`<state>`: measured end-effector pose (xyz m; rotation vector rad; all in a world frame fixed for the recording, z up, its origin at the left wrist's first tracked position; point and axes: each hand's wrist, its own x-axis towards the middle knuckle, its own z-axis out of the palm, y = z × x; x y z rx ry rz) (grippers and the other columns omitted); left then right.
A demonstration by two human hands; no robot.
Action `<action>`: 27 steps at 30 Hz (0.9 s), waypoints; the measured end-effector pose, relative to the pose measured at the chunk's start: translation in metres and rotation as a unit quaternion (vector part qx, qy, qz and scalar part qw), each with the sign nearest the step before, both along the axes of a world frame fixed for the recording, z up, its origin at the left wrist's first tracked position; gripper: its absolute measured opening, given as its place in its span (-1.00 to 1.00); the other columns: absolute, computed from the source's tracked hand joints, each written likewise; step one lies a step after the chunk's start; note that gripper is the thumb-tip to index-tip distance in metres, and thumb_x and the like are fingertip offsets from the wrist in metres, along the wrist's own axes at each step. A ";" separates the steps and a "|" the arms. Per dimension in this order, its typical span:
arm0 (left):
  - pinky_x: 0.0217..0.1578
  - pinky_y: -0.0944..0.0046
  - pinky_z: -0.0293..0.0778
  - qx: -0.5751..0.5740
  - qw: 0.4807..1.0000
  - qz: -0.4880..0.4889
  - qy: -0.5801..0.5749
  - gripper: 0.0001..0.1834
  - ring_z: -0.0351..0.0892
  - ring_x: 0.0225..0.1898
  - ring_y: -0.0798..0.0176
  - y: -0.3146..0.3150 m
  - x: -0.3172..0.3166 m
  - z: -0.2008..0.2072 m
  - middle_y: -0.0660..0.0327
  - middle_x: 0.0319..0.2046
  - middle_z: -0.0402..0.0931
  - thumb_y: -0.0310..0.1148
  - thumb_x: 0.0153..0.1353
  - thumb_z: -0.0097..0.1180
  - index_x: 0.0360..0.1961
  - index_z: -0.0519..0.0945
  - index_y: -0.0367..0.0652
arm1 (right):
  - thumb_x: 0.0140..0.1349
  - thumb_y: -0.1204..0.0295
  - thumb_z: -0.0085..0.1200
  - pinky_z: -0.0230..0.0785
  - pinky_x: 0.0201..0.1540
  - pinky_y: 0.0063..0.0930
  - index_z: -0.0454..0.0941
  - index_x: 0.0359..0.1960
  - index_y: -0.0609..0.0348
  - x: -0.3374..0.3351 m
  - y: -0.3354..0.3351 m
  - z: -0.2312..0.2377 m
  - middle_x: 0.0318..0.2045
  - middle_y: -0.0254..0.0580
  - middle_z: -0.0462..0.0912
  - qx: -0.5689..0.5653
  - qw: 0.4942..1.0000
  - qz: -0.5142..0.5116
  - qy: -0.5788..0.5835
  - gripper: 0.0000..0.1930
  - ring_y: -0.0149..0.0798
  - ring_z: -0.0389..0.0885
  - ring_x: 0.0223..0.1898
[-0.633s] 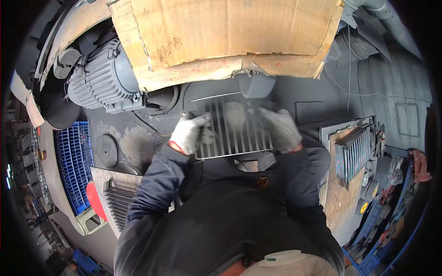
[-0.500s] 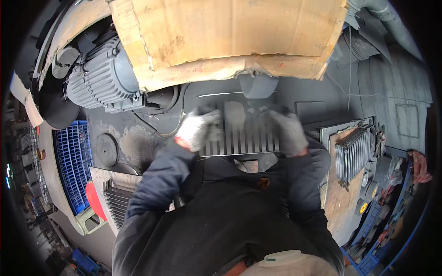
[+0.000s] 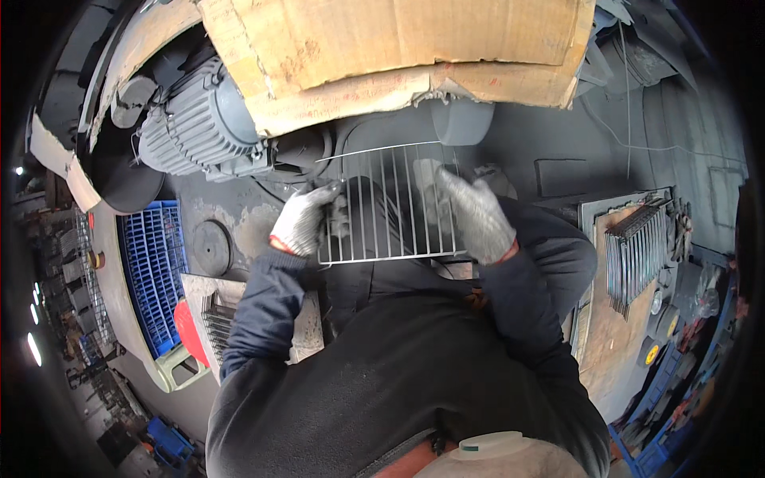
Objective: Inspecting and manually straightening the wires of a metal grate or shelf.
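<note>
Between my hands is a metal wire rack (image 3: pixel 392 259) with a thin frame and several parallel bars, tilted slightly with its right side higher. My left hand (image 3: pixel 306 221), in a whitish knit glove, is closed on its left side. My right hand (image 3: pixel 480 217), in a matching glove, grips its right side, the fingers partly behind the bars. Just beyond the rack's far right corner, under the cardboard, shows a grey rounded wheel-like part (image 3: pixel 464 123). Through the bars my dark-trousered legs are visible.
A cardboard sheet (image 3: pixel 398 40) hangs across the far side. A finned grey motor (image 3: pixel 195 127) stands far left. Stacked wire racks lie on boards at left (image 3: pixel 217 323) and right (image 3: pixel 636 256). A blue plastic grate (image 3: pixel 153 275) and a red disc (image 3: pixel 190 331) are at left.
The rack, blurred by motion before, now shows sharply and is tilted, having shifted left relative to the grey wheel-like part. Both hands moved with it. The whole view has shifted slightly.
</note>
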<state>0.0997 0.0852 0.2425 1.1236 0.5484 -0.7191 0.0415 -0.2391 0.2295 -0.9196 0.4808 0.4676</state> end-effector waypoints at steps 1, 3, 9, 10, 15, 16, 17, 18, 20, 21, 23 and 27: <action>-0.54 0.15 0.72 0.027 0.999 0.011 -0.017 -0.77 0.68 -0.55 0.19 0.009 -0.013 0.009 0.18 -0.35 0.67 -0.29 0.52 0.27 0.02 0.60 -0.20 | 0.57 0.15 0.27 0.63 -0.36 -0.43 0.65 0.20 0.23 -0.013 0.002 0.001 -0.14 -0.21 0.78 0.123 0.992 -0.010 0.001 -0.59 -0.38 0.77 -0.33; -0.50 0.09 0.75 0.024 1.000 0.015 -0.008 -0.78 0.72 -0.50 0.17 0.013 -0.033 0.024 0.16 -0.36 0.68 -0.38 0.50 0.26 0.06 0.60 -0.22 | 0.57 0.16 0.26 0.64 -0.36 -0.47 0.61 0.26 0.26 -0.040 -0.001 0.010 -0.11 -0.18 0.79 0.244 0.968 -0.034 0.050 -0.55 -0.37 0.79 -0.30; -0.56 0.18 0.74 -0.042 0.997 0.022 -0.061 -0.77 0.71 -0.55 0.24 -0.035 -0.077 0.041 0.18 -0.39 0.68 -0.36 0.51 0.27 0.06 0.58 -0.25 | 0.61 0.30 0.19 0.63 -0.32 -0.56 0.64 0.22 0.31 -0.079 -0.026 0.063 -0.17 -0.22 0.81 -0.106 0.993 -0.026 -0.035 -0.66 -0.42 0.80 -0.28; -0.54 0.19 0.74 -0.048 0.995 0.024 -0.079 -0.77 0.70 -0.55 0.24 -0.042 -0.082 0.043 0.18 -0.38 0.68 -0.38 0.51 0.26 0.07 0.58 -0.25 | 0.62 0.31 0.18 0.63 -0.31 -0.55 0.64 0.21 0.30 -0.082 -0.028 0.069 -0.19 -0.24 0.80 -0.112 0.992 -0.059 -0.024 -0.67 -0.43 0.78 -0.30; -0.35 0.33 0.65 -0.028 0.988 0.000 -0.150 -0.77 0.67 -0.38 0.35 -0.065 -0.100 0.057 0.18 -0.25 0.69 -0.44 0.51 0.25 0.10 0.56 -0.26 | 0.62 0.30 0.18 0.59 -0.27 -0.54 0.58 0.36 0.24 -0.101 -0.040 0.074 -0.12 -0.33 0.76 -0.169 0.975 -0.128 -0.063 -0.60 -0.51 0.73 -0.21; -0.33 0.33 0.64 -0.026 0.986 -0.006 -0.164 -0.77 0.67 -0.37 0.36 -0.069 -0.102 0.061 0.18 -0.24 0.69 -0.46 0.52 0.23 0.11 0.55 -0.26 | 0.62 0.31 0.18 0.59 -0.26 -0.55 0.57 0.38 0.23 -0.106 -0.043 0.073 -0.09 -0.32 0.76 -0.182 0.974 -0.116 -0.069 -0.59 -0.51 0.73 -0.19; -0.32 0.33 0.64 -0.026 0.984 -0.015 -0.177 -0.78 0.67 -0.36 0.36 -0.073 -0.103 0.064 0.18 -0.23 0.69 -0.47 0.53 0.21 0.11 0.54 -0.27 | 0.62 0.31 0.19 0.59 -0.25 -0.56 0.55 0.40 0.22 -0.110 -0.046 0.071 -0.06 -0.31 0.76 -0.194 0.973 -0.104 -0.075 -0.57 -0.51 0.73 -0.16; -0.32 0.31 0.65 -0.031 0.983 -0.022 -0.182 -0.76 0.67 -0.33 0.35 -0.076 -0.105 0.067 0.17 -0.21 0.68 -0.48 0.53 0.23 0.12 0.53 -0.28 | 0.62 0.31 0.19 0.59 -0.23 -0.56 0.54 0.42 0.22 -0.114 -0.048 0.069 -0.02 -0.30 0.76 -0.206 0.971 -0.092 -0.080 -0.56 -0.51 0.72 -0.14; -0.32 0.30 0.66 -0.029 0.981 -0.021 -0.190 -0.76 0.68 -0.32 0.34 -0.083 -0.106 0.073 0.17 -0.20 0.68 -0.48 0.52 0.24 0.12 0.53 -0.27 | 0.57 0.32 0.26 0.58 -0.03 -0.50 0.57 0.38 0.28 -0.121 -0.054 0.067 0.01 -0.26 0.77 -0.211 0.966 -0.107 -0.102 -0.54 -0.43 0.72 -0.04; -0.32 0.30 0.66 -0.028 0.980 -0.022 -0.194 -0.76 0.68 -0.31 0.34 -0.086 -0.106 0.075 0.17 -0.20 0.68 -0.48 0.52 0.25 0.11 0.53 -0.26 | 0.54 0.32 0.29 0.58 0.07 -0.47 0.58 0.37 0.31 -0.123 -0.057 0.067 0.03 -0.24 0.77 -0.215 0.964 -0.111 -0.109 -0.53 -0.39 0.72 0.01; -0.29 0.29 0.67 -0.031 0.981 -0.025 -0.189 -0.76 0.68 -0.30 0.34 -0.091 -0.106 0.079 0.17 -0.19 0.68 -0.47 0.52 0.26 0.11 0.53 -0.26 | 0.58 0.37 0.23 0.60 -0.03 -0.54 0.58 0.39 0.25 -0.126 -0.064 0.067 0.04 -0.25 0.78 -0.201 0.968 -0.111 -0.103 -0.58 -0.44 0.73 -0.04; -0.21 0.29 0.66 0.016 0.969 -0.051 -0.242 -0.76 0.68 -0.25 0.36 -0.099 -0.108 0.080 0.17 -0.16 0.68 -0.49 0.53 0.25 0.12 0.53 -0.27 | 0.57 0.50 0.22 0.63 0.04 -0.52 0.64 0.33 0.24 -0.133 -0.077 0.070 0.05 -0.24 0.79 -0.124 0.970 -0.121 -0.173 -0.65 -0.44 0.74 0.00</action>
